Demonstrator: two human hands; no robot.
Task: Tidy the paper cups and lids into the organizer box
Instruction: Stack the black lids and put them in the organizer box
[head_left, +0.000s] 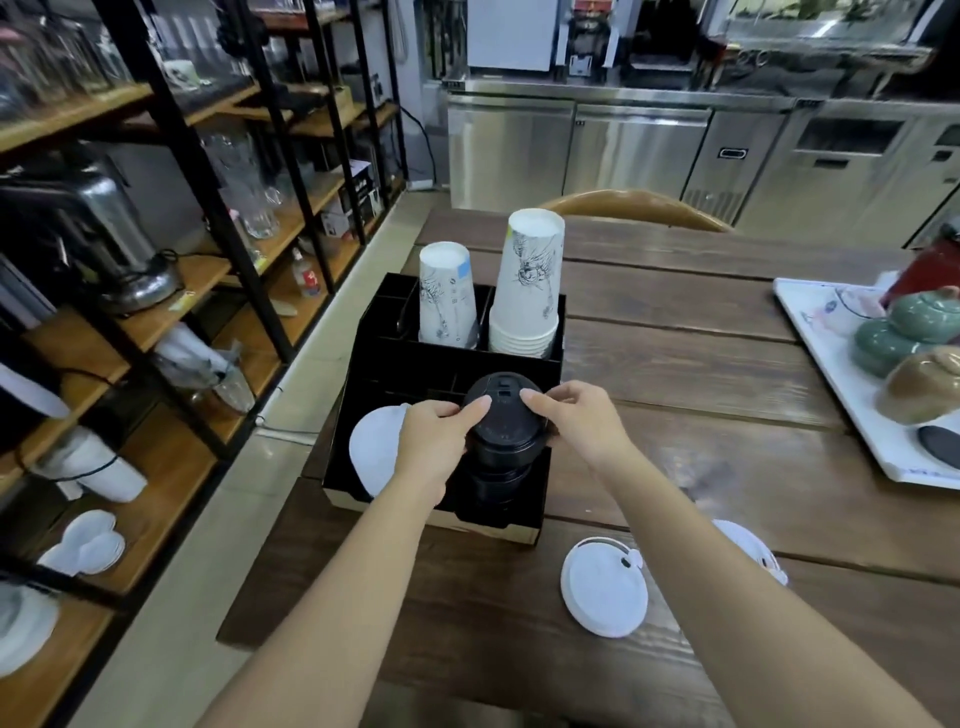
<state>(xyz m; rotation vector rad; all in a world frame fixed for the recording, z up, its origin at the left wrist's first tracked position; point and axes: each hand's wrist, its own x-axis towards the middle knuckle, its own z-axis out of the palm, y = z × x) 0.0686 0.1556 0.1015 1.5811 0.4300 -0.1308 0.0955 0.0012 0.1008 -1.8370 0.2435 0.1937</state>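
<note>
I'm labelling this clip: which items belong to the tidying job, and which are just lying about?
Job: organizer box, two cup stacks, black lids held by both hands, white lids.
Not job: tray, teapots.

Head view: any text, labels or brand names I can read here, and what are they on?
None is legible.
Paper cups: drawn print and a blue patch, blurred.
Bottle on the shelf: red label, unreadable.
Boxes on the shelf: print too small.
Steel counter: dark badge, unreadable.
White tray: pattern only.
</note>
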